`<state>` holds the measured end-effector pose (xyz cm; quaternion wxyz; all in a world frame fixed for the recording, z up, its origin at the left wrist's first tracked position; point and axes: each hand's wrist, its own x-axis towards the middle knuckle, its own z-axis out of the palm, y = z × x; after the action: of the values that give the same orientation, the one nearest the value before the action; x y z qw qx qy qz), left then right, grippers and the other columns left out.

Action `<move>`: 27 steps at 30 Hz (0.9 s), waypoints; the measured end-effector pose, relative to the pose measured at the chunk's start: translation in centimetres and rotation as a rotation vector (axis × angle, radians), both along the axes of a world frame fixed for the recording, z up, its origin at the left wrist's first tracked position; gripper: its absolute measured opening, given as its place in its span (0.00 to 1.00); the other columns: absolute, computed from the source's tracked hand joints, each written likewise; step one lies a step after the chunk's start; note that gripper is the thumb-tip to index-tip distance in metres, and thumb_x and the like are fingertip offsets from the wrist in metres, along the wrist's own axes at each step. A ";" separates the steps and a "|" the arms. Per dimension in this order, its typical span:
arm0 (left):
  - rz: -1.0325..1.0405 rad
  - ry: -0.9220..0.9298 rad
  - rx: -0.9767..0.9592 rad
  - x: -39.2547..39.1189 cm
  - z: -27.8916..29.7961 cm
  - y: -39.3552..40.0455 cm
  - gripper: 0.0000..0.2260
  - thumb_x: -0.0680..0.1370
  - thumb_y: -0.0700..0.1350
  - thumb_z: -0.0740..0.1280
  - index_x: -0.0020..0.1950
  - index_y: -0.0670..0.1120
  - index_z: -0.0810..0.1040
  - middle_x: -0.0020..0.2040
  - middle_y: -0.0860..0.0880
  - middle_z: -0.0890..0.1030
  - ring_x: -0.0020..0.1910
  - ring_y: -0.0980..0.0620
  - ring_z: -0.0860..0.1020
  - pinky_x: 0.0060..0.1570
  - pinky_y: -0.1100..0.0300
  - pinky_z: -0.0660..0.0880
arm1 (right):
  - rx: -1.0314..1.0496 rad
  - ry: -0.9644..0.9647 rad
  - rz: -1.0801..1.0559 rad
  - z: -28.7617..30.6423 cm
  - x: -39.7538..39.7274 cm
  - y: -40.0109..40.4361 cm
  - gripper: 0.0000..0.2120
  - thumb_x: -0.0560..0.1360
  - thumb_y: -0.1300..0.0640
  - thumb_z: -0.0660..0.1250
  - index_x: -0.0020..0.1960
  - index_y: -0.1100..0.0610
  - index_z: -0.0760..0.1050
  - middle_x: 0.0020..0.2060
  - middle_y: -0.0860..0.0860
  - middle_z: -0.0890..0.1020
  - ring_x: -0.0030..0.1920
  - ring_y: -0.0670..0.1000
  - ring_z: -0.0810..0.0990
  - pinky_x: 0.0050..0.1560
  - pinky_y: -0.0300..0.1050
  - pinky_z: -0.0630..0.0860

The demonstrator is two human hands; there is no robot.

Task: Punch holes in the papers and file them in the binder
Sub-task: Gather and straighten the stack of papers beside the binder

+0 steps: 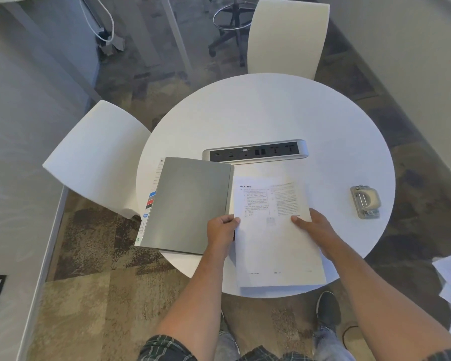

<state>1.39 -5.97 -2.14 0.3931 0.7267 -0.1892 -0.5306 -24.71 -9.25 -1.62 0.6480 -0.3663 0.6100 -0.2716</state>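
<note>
At the table's (271, 113) near edge, both hands grip the papers (274, 230), left hand (223, 227) and right hand (314, 226) on opposite sides; square them against the open binder (190, 204) spine before lowering.

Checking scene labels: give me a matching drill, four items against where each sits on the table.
Items:
1. binder
2. papers
3. hole punch
4. power strip

Places:
A. alone near the table's right edge
B. far side of the binder and papers, mid-table
C. open at the left, overhanging the table edge
D. under both hands, right of the binder

Pairs: 1-C, 2-D, 3-A, 4-B
</note>
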 end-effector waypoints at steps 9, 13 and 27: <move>-0.054 -0.101 0.118 0.3 -2.2 0.3 0.02 0.74 0.39 0.76 0.42 0.43 0.85 0.45 0.41 0.87 0.38 0.44 0.84 0.44 0.43 0.84 | 0.027 0.393 0.019 -2.1 -1.1 -0.8 0.03 0.78 0.59 0.70 0.50 0.57 0.82 0.43 0.53 0.87 0.41 0.53 0.84 0.48 0.51 0.82; -0.043 -0.128 0.130 0.2 -2.1 0.4 0.03 0.73 0.39 0.78 0.41 0.44 0.85 0.43 0.43 0.87 0.39 0.44 0.85 0.45 0.44 0.85 | 0.004 0.456 -0.006 -2.3 -1.5 -0.6 0.05 0.77 0.60 0.72 0.52 0.58 0.83 0.42 0.54 0.87 0.36 0.51 0.83 0.39 0.42 0.79; -0.061 -0.002 0.031 -0.7 -0.4 -0.4 0.03 0.73 0.37 0.77 0.42 0.38 0.85 0.40 0.42 0.86 0.35 0.45 0.83 0.42 0.54 0.84 | -0.211 0.557 0.069 -0.5 1.6 -0.5 0.05 0.73 0.54 0.76 0.46 0.51 0.82 0.42 0.45 0.85 0.42 0.48 0.85 0.42 0.45 0.79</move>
<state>0.71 -6.41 -2.50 0.3652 0.7272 -0.2037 -0.5444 -23.11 -9.77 -2.10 0.4228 -0.5126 0.7199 -0.2003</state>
